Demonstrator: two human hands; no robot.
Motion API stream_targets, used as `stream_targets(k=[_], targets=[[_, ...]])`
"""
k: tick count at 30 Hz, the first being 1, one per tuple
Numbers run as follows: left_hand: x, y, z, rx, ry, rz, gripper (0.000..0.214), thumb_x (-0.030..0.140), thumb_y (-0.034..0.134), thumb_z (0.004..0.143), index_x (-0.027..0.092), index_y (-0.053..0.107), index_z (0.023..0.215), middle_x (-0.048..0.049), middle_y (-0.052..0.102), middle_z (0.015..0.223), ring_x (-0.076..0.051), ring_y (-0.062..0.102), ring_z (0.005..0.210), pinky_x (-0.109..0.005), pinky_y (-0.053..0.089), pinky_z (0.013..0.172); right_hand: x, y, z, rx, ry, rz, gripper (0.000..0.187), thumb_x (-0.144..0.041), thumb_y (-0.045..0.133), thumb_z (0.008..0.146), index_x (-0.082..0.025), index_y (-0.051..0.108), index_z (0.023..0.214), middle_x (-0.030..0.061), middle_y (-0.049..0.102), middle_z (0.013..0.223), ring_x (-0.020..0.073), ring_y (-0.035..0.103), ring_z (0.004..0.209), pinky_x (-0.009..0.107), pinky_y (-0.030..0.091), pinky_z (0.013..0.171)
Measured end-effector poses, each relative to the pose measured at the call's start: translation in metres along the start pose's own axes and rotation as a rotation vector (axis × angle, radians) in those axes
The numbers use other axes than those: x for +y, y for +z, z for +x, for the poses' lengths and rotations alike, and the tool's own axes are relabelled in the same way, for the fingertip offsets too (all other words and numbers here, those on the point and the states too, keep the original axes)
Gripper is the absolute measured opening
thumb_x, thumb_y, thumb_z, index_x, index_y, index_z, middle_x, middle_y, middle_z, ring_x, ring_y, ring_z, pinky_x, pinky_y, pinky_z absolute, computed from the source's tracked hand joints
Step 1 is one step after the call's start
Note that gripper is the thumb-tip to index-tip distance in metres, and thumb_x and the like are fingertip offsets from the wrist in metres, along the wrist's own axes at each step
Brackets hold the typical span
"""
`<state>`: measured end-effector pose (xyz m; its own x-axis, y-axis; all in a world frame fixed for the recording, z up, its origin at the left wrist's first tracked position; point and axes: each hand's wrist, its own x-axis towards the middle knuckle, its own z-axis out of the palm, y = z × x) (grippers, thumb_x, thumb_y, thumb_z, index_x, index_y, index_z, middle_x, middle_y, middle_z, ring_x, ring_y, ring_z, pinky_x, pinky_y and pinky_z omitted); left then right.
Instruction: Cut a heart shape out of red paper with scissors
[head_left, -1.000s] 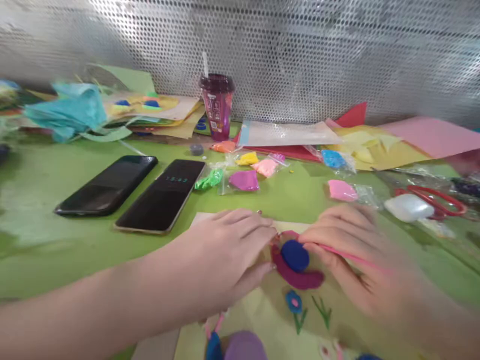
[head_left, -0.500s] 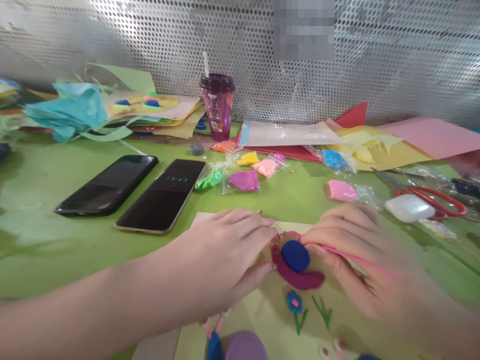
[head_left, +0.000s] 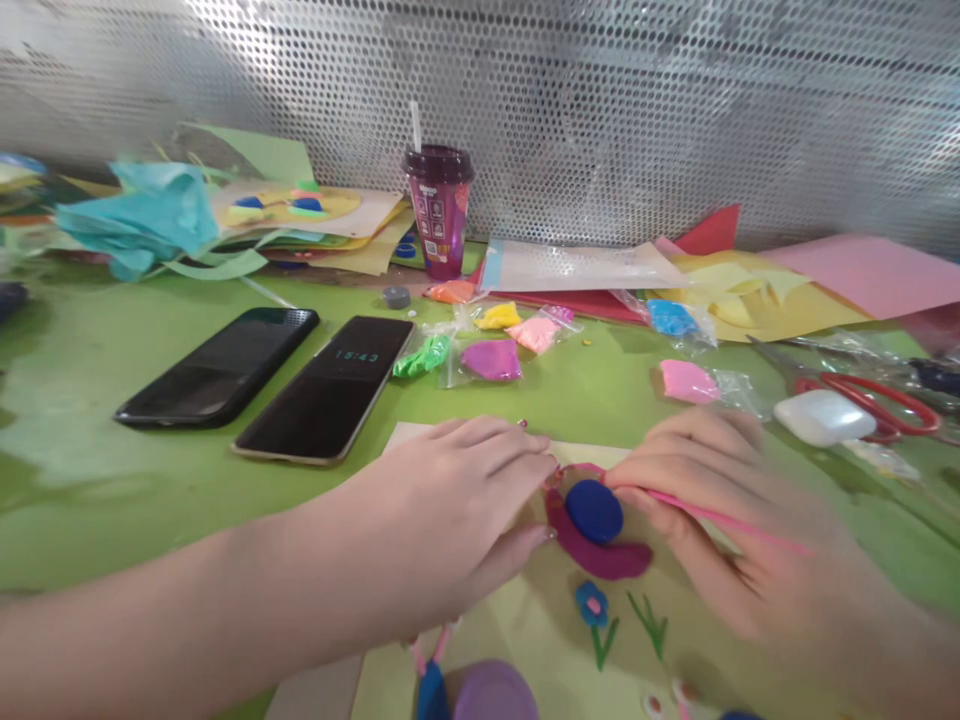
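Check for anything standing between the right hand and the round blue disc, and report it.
Nothing visible does. The right hand, holding a pink strand, is close by the blue disc's upper right edge. The maroon strip curves along the disc's left and lower sides, out of the way.

Over my feed I'm seeing a black phone (head_left: 221, 370) lying beside a second phone (head_left: 326, 390), which is showing 15:43. A purple cup (head_left: 440, 215) is standing near the perforated metal wall (head_left: 570, 130). Red-handled scissors (head_left: 806, 384) are lying by a white object (head_left: 823, 417), possibly an earbud case.
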<state>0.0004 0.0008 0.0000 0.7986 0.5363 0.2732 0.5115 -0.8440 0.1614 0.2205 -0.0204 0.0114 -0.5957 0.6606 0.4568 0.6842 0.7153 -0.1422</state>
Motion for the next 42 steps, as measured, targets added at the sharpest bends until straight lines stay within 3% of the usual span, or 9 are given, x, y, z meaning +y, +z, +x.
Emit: stream_targets(k=[42], targets=[[0.0,0.0002,-0.0002,-0.032,-0.035,-0.033,0.034,0.032,0.039,0.093,0.016,0.053,0.119,-0.0075,0.058,0.12,-0.024,0.051,0.112,-0.042,0.043,0.096,-0.0003,-0.0009,-0.0016,-0.01,-0.005,-0.006,0.02,-0.013,0.04,0.086,-0.024,0.055,0.081,-0.0019,0.058,0.07,0.0174,0.045,0.073,0.035,0.03,0.068]])
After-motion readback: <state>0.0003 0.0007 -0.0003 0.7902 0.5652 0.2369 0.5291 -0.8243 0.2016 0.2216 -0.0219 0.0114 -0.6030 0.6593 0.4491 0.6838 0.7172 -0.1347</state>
